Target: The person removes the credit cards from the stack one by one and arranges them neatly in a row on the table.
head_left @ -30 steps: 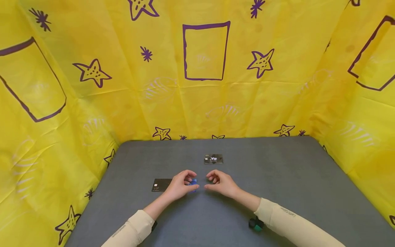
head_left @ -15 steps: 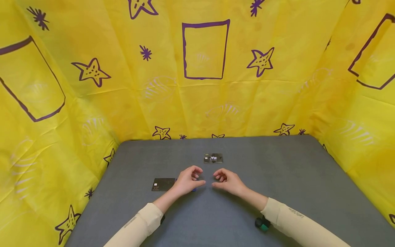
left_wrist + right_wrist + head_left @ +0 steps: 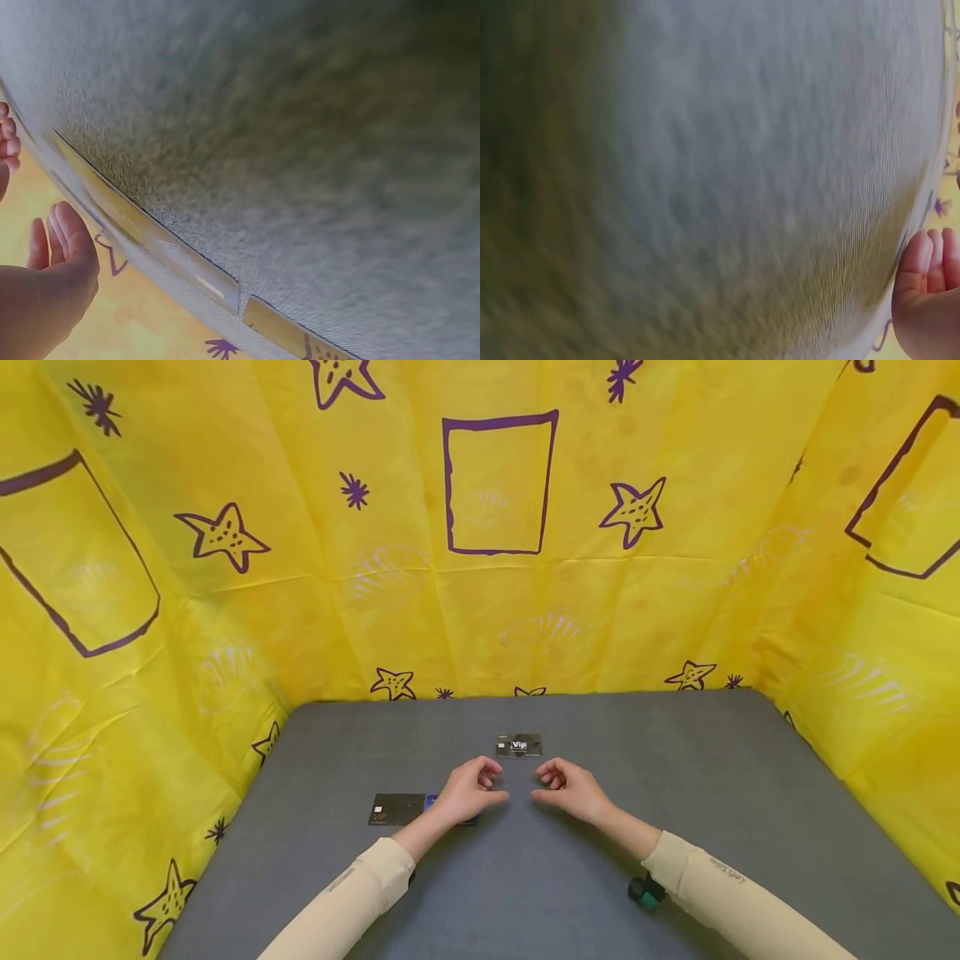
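Note:
My left hand hovers over the grey tabletop with its fingers loosely bent and nothing in them. Beneath its wrist lies a blue card, mostly hidden by the hand. A black VIP card lies flat against the blue card's left side. My right hand mirrors the left a short gap away, fingers bent, holding nothing. Beyond both hands, a dark card marked "Vip" lies flat. In the left wrist view, two shiny cards, the longer card and the other card, lie beside the left hand.
The grey table is enclosed at the back and both sides by yellow cloth with purple drawings. A dark and green wrist device sits under the right sleeve.
Both hands have drifted rightward and slightly away from me, staying close together. More of the black VIP card and the blue card's left edge now show. The cards stay where they were.

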Available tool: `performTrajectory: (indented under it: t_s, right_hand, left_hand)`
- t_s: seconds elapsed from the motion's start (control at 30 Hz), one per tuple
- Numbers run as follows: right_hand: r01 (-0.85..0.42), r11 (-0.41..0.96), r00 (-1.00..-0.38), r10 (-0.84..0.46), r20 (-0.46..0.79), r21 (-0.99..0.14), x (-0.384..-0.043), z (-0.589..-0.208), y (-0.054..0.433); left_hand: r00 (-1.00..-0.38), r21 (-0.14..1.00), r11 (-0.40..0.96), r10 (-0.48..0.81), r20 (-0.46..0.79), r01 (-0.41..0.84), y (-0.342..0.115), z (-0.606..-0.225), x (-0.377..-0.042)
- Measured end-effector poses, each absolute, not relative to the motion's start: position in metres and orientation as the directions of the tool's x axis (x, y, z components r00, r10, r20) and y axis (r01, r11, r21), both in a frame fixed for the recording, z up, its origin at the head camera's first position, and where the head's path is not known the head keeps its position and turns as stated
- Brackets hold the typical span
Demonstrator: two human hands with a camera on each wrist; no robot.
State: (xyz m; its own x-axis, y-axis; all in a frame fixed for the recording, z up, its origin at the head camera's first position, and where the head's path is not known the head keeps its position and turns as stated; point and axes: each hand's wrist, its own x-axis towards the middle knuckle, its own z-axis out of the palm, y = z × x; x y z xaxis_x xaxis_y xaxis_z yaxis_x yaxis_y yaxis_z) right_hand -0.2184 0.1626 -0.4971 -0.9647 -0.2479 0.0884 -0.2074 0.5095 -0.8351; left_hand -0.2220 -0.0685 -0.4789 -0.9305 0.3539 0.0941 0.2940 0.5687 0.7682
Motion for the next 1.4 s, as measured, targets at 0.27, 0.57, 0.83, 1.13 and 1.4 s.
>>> performTrajectory:
  t_s: [0.27,0.57,0.83,1.13,1.4]
  right_hand:
    - [-0.214,0.559,-0.968,-0.230,0.099,-0.801,-0.234,-0.497,0.168]
    - [-0.220,0.600,-0.971,-0.207,0.116,-0.769,-0.251,-0.499,0.170]
    - [-0.213,0.624,-0.975,-0.187,0.121,-0.752,-0.265,-0.495,0.168]
    - [-0.201,0.655,-0.978,-0.177,0.111,-0.729,-0.277,-0.495,0.166]
    - [-0.193,0.670,-0.980,-0.164,0.110,-0.717,-0.283,-0.498,0.164]
  left_hand:
    - [-0.941,0.746,0.601,0.322,0.102,0.286,-0.063,-0.482,-0.241]
    - [-0.954,0.745,0.615,0.283,0.096,0.257,-0.066,-0.484,-0.258]
    - [-0.964,0.739,0.633,0.252,0.085,0.230,-0.062,-0.482,-0.273]
    - [-0.975,0.736,0.653,0.218,0.042,0.178,-0.058,-0.484,-0.285]
    - [-0.978,0.725,0.668,0.204,0.039,0.168,-0.057,-0.487,-0.291]
